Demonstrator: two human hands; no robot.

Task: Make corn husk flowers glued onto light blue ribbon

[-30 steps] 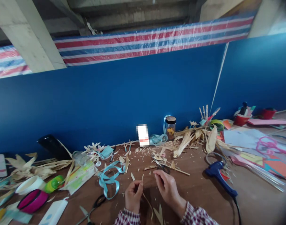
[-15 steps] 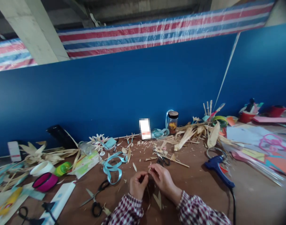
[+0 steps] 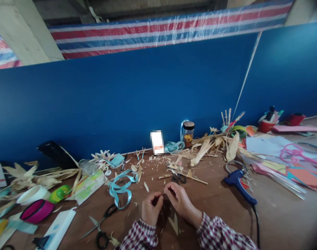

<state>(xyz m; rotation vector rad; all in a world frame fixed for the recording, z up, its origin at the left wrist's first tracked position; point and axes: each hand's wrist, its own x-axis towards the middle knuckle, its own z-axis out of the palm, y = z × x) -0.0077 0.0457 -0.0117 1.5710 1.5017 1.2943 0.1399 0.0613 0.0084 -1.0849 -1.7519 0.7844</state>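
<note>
My left hand (image 3: 151, 208) and my right hand (image 3: 181, 202) meet above the brown table, their fingertips pinched close together. Whatever lies between the fingers is too small and hidden to make out. Just below the hands rests a V-shaped piece of pale dried husk (image 3: 174, 224). To the left lie open scissors (image 3: 98, 224) with black handles. A coil of light blue ribbon (image 3: 117, 189) is beyond them. Past my fingertips, a second pair of black-handled scissors (image 3: 179, 178) sits partly under husk scraps (image 3: 175, 168).
A blue glue gun (image 3: 239, 185) lies on the right, its cord running toward me. Near the blue partition (image 3: 137, 100) stand a lidded jar (image 3: 188, 134) and a heap of dried husks (image 3: 204, 152). At left are a magenta tape roll (image 3: 36, 211) and a white power strip (image 3: 57, 229).
The view has turned slightly, so most things sit further left in the picture. Both hands keep their pinch together, with only small finger movement.
</note>
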